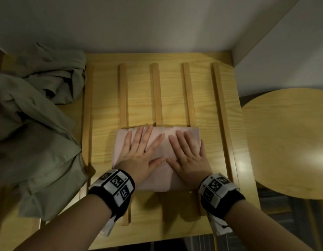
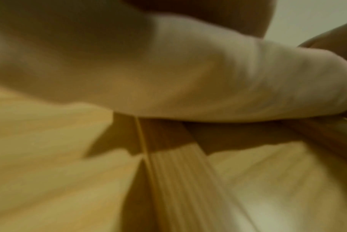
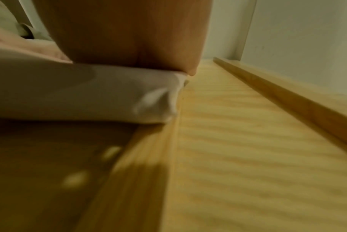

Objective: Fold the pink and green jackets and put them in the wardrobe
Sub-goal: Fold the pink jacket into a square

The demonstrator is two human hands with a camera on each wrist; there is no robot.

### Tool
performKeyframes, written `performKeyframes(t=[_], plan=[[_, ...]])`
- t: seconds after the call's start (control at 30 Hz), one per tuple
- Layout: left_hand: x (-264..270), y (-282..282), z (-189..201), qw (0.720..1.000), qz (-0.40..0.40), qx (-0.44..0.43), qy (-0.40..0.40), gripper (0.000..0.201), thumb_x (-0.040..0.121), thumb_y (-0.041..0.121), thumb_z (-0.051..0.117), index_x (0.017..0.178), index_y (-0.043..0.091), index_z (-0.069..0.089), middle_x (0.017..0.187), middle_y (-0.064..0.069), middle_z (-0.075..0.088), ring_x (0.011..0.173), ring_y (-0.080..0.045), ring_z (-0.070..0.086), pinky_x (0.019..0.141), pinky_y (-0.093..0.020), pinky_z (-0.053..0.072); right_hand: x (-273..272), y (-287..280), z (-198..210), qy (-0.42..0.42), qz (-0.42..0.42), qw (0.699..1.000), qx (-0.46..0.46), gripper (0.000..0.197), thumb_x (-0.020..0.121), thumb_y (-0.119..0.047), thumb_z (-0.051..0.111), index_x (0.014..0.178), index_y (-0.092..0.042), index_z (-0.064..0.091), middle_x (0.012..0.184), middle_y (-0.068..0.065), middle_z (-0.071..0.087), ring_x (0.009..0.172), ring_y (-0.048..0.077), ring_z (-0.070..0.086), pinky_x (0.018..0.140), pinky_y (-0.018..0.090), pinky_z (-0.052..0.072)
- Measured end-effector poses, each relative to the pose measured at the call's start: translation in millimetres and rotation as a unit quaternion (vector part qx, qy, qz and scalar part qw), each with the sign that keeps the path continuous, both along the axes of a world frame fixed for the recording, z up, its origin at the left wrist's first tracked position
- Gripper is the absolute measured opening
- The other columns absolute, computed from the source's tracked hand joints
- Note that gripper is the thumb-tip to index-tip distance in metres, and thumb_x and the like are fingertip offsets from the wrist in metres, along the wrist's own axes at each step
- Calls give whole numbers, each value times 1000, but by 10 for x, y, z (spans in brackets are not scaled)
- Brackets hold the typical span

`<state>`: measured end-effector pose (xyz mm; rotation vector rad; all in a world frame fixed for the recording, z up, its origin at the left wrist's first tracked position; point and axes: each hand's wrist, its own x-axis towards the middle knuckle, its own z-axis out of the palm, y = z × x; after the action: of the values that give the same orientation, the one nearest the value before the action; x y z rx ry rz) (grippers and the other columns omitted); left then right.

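Under both hands lies the folded pink jacket (image 1: 158, 156) on the slatted wooden shelf (image 1: 207, 98). Left hand (image 1: 140, 154) and right hand (image 1: 188, 156) press it flat, fingers straight, gripping nothing. Green jacket (image 1: 35, 124) crumpled left of them.

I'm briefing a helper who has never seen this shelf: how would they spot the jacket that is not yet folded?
Start from the wooden slatted shelf against the pale wall. At its left end lies the green jacket, a loose crumpled heap. Unlike the pink jacket, a neat flat rectangle, it is olive, rumpled and untouched by either hand.

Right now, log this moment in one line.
left hand flat on folded pink jacket | right hand flat on it | green jacket unfolded, left
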<state>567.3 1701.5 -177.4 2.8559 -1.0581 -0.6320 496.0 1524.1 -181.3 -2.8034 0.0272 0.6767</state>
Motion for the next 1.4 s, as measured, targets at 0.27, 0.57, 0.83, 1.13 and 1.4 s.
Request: performKeyframes(t=[0.27, 0.57, 0.83, 1.13, 1.4], plan=[[354, -96, 217, 989, 76, -89, 93, 69, 84, 60, 46, 141, 35, 16, 148, 2, 22, 136, -17, 19, 109, -39, 14, -91, -48, 250, -61, -96, 986, 121, 66, 86, -44, 46, 146, -30, 23, 153, -3, 24, 142, 21, 15, 114, 50, 19], [1063, -335, 337, 948, 64, 59, 306, 60, 61, 61, 75, 103, 26, 52, 103, 8, 59, 86, -7, 55, 70, -23, 46, -858, 229, 185, 52, -129, 956, 260, 30, 97, -38, 42, 101, -18, 64, 99, 1, 67, 87, 14, 59, 69, 19, 36], [973, -387, 269, 889, 62, 110, 440, 48, 64, 47, 80, 102, 31, 57, 99, 12, 65, 89, -4, 62, 67, -15, 49, -758, 274, 168, 12, -352, 862, 365, 26, 92, -37, 53, 66, -33, 48, 59, -29, 57, 61, -7, 54, 56, 12, 35], [636, -115, 277, 764, 251, -91, 588, 72, 71, 28, 75, 128, 39, 33, 115, 22, 53, 100, 5, 52, 73, -11, 44, -510, 26, 230, 77, -448, 716, 530, 88, 52, -67, 76, 125, -64, 26, 117, -34, 53, 108, -5, 54, 91, 24, 49], [714, -307, 290, 696, 339, -291, 562, 93, 49, 28, 82, 128, 45, 34, 115, 18, 58, 105, -4, 54, 77, -18, 42, -37, -314, 320, -12, -476, 666, 574, 79, 62, -27, 80, 119, -62, 38, 120, -16, 58, 106, 8, 60, 82, 29, 54]])
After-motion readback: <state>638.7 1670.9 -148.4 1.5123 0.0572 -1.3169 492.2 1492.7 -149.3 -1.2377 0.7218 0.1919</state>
